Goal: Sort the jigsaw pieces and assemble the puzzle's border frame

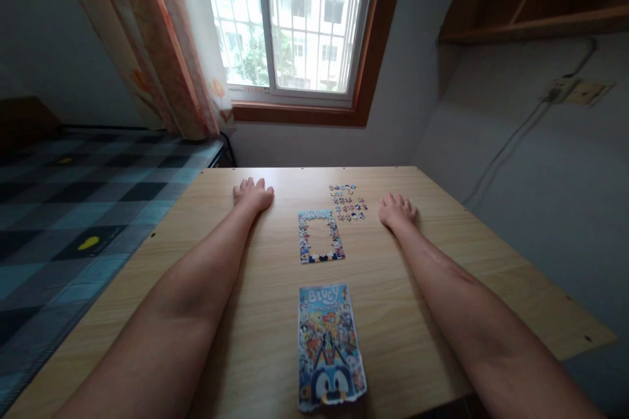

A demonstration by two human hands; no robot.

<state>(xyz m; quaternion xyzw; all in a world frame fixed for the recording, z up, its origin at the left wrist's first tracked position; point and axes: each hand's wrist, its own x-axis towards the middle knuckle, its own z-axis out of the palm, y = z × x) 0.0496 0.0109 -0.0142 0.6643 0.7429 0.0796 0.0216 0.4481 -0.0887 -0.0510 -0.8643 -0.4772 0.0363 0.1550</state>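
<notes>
My left hand [252, 195] rests palm down on the wooden table, fingers spread, with nothing in it. On the other side, my right hand [398, 211] lies on the tabletop too, its fingers apart and holding nothing. Between them is a jigsaw puzzle border [303, 239], joined into a rectangle with bare wood showing inside. Several loose puzzle pieces [350, 201] are laid out in rows just left of my right hand, by the border's upper right. Nearer to me lies a colourful Bluey picture box or sheet [327, 340] with a ragged bottom edge.
The light wooden table [275, 314] stands below a barred window [309, 26]. A bed with a checked cover [113, 190] is along its left side, near a curtain [162, 46]. On the right wall are a shelf [531, 26], a socket [560, 90] and a hanging cable [511, 137].
</notes>
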